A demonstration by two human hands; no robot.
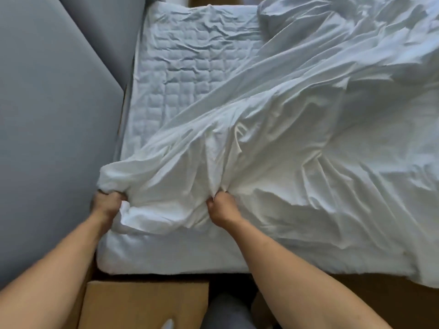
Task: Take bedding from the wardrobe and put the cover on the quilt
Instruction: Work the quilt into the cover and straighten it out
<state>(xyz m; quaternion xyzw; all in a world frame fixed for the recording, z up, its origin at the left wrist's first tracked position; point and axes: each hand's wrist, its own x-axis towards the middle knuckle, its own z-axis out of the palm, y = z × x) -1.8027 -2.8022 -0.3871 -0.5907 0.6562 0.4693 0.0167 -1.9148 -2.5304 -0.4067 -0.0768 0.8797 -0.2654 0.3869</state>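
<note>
both hands grip the cover at the bed's near edge.
white cover (pixel 285 150) lies crumpled over the bed from 7 to 2 o'clock; cannot tell whether a quilt is inside it. quilted layer (pixel 190 67) lies bare at 11 o'clock. left hand (pixel 108 205) at 8 o'clock, fingers curled round a bunched corner. right hand (pixel 223 207) at 6 o'clock, pinching a fold. both forearms reach forward. box (pixel 142 302) at 7 o'clock; grey panel (pixel 47 115) at 9.

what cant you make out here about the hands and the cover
Head view:
left hand fingertips: buried in the bunched white cover
right hand fingertips: tucked into its folds
quilt inside the cover or not: fabric hides it
cover's right part: cut off by frame edge
</note>
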